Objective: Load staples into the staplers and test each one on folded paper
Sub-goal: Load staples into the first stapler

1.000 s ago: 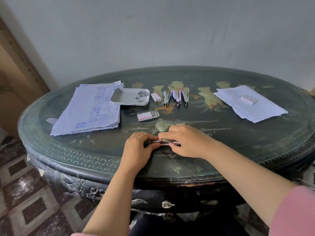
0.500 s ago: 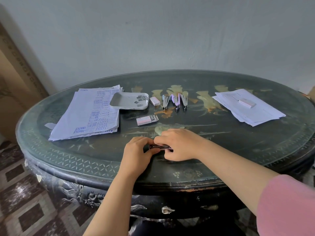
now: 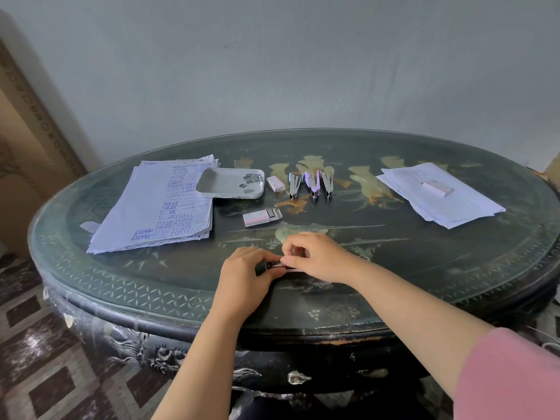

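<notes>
A small stapler (image 3: 277,266) lies on the dark table (image 3: 424,268) near the front edge, mostly hidden between my hands. My left hand (image 3: 245,275) grips its left end. My right hand (image 3: 318,257) pinches its top from the right. Three more staplers (image 3: 312,184) lie side by side at the back centre. An open pink staple box (image 3: 261,217) sits in front of them. A closed staple box (image 3: 275,183) lies beside a white tray (image 3: 212,186) that has loose staple strips in it.
A stack of printed sheets (image 3: 154,207) lies at the left, partly under the tray. Another paper stack (image 3: 439,198) at the right carries a small box (image 3: 438,188). A wall stands behind the table; patterned floor tiles show at the lower left.
Both hands stay on the stapler at the front edge; the fingers of my right hand have shifted slightly over its top. The camera has tilted a little.
</notes>
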`<state>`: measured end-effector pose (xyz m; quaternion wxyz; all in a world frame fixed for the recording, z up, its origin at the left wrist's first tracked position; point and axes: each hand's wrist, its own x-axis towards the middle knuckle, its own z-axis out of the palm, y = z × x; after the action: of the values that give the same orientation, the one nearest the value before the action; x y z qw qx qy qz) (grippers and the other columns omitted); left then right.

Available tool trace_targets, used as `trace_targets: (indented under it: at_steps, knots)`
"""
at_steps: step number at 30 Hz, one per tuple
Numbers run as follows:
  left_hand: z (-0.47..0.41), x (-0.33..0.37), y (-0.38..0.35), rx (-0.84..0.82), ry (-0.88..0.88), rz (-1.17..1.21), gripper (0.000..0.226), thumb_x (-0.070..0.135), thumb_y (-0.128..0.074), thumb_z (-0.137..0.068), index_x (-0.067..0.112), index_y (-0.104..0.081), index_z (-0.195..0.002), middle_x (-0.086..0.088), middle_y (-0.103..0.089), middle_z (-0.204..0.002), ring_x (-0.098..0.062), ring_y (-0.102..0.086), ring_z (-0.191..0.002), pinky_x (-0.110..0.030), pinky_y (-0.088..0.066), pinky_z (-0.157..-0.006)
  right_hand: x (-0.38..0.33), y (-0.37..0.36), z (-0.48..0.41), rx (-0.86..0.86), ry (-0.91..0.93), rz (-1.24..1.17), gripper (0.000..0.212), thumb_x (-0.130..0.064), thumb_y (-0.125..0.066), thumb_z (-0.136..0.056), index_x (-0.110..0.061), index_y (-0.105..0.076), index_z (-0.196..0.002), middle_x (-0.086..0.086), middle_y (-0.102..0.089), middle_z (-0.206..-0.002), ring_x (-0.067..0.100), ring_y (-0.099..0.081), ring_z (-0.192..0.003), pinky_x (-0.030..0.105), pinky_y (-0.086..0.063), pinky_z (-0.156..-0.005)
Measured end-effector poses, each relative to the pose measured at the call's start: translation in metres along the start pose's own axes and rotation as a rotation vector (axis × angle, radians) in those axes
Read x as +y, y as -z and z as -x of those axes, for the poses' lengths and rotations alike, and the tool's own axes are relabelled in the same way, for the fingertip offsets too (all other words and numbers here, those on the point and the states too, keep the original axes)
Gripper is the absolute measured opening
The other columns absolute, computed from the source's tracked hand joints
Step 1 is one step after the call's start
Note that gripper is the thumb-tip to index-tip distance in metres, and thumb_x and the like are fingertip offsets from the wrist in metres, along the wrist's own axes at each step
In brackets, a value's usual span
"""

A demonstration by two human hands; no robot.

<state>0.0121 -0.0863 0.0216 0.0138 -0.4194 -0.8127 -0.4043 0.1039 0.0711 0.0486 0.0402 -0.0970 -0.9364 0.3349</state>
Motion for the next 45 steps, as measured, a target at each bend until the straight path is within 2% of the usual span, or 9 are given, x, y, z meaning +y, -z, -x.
trace_targets:
  at_steps: [5, 10, 16, 19, 24, 29, 32, 38, 45]
  knots:
    - [0.001, 0.0, 0.0, -0.011, 0.007, 0.0, 0.019, 0.026, -0.081, -0.073, 0.03, -0.074, -0.09, 0.021, -0.062, -0.081, -0.002, -0.051, -0.088, -0.003, -0.032, -0.076, -0.002, 0.005, 0.001, 0.024, -0.054, -0.118, 0.012, -0.018, -0.067, -0.085, -0.018, -0.057, -0.077, -0.011, -0.055, -0.072, -0.006, -0.046, -0.055, 0.011, -0.036, -0.057]
    - [0.001, 0.002, 0.001, -0.02, 0.01, -0.006, 0.02, 0.025, -0.081, -0.073, 0.029, -0.075, -0.091, 0.021, -0.062, -0.083, -0.002, -0.05, -0.09, -0.001, -0.032, -0.078, -0.006, 0.007, 0.003, 0.04, -0.071, -0.191, 0.008, -0.014, -0.062, -0.079, -0.022, -0.061, -0.079, -0.006, -0.057, -0.073, 0.003, -0.046, -0.06, 0.021, -0.041, -0.062]
    - [0.001, 0.002, 0.002, -0.027, 0.024, 0.002, 0.019, 0.025, -0.08, -0.073, 0.03, -0.074, -0.09, 0.023, -0.061, -0.083, -0.003, -0.051, -0.09, -0.003, -0.033, -0.077, 0.0, 0.024, 0.015, 0.085, -0.108, -0.136, 0.031, -0.012, -0.05, -0.084, -0.018, -0.072, -0.064, 0.004, -0.072, -0.082, 0.025, -0.063, -0.075, 0.039, -0.051, -0.077]
    - [0.001, 0.003, 0.003, -0.033, 0.037, 0.009, 0.018, 0.026, -0.08, -0.074, 0.031, -0.074, -0.091, 0.025, -0.06, -0.082, -0.003, -0.051, -0.091, -0.003, -0.033, -0.077, 0.006, 0.024, 0.023, 0.16, -0.13, -0.145, 0.032, -0.011, -0.052, -0.086, -0.019, -0.076, -0.068, -0.001, -0.073, -0.08, 0.02, -0.063, -0.069, 0.035, -0.05, -0.069]
    - [0.003, 0.004, 0.006, -0.046, 0.077, 0.036, 0.023, 0.029, -0.08, -0.073, 0.034, -0.073, -0.094, 0.026, -0.06, -0.084, -0.002, -0.053, -0.094, -0.002, -0.034, -0.08, 0.006, 0.014, 0.028, 0.177, -0.073, -0.118, 0.021, -0.012, -0.056, -0.088, -0.021, -0.075, -0.083, -0.002, -0.069, -0.083, 0.014, -0.061, -0.074, 0.03, -0.05, -0.071]
    - [0.003, 0.005, 0.006, -0.053, 0.14, 0.088, 0.026, 0.032, -0.081, -0.071, 0.035, -0.069, -0.094, 0.017, -0.066, -0.095, 0.006, -0.058, -0.094, 0.0, -0.036, -0.079, 0.0, 0.012, 0.027, 0.081, 0.027, 0.01, 0.043, -0.004, -0.041, -0.092, -0.035, -0.068, -0.106, -0.003, -0.056, -0.099, 0.007, -0.051, -0.074, 0.023, -0.041, -0.066]
    - [0.003, 0.004, 0.007, -0.039, 0.184, 0.114, 0.022, 0.033, -0.081, -0.071, 0.032, -0.068, -0.089, 0.017, -0.068, -0.093, 0.006, -0.059, -0.094, 0.002, -0.035, -0.076, -0.004, 0.013, 0.025, 0.014, 0.043, 0.081, 0.051, -0.004, -0.037, -0.093, -0.04, -0.066, -0.113, -0.003, -0.052, -0.1, 0.011, -0.051, -0.084, 0.028, -0.043, -0.074]
    - [0.002, 0.004, 0.008, -0.045, 0.18, 0.116, 0.013, 0.026, -0.078, -0.077, 0.03, -0.067, -0.083, 0.024, -0.068, -0.091, 0.004, -0.06, -0.096, 0.005, -0.034, -0.076, -0.005, 0.011, 0.022, -0.018, 0.059, 0.166, 0.047, -0.007, -0.038, -0.095, -0.039, -0.067, -0.116, -0.006, -0.049, -0.099, 0.01, -0.049, -0.089, 0.031, -0.046, -0.078]
    - [0.001, 0.002, 0.008, -0.047, 0.164, 0.104, 0.009, 0.021, -0.076, -0.079, 0.025, -0.069, -0.084, 0.023, -0.067, -0.09, 0.001, -0.06, -0.096, 0.005, -0.033, -0.077, -0.001, 0.014, 0.021, 0.052, 0.05, 0.104, 0.031, -0.01, -0.051, -0.091, -0.029, -0.075, -0.1, -0.008, -0.056, -0.094, 0.008, -0.054, -0.084, 0.031, -0.048, -0.081]
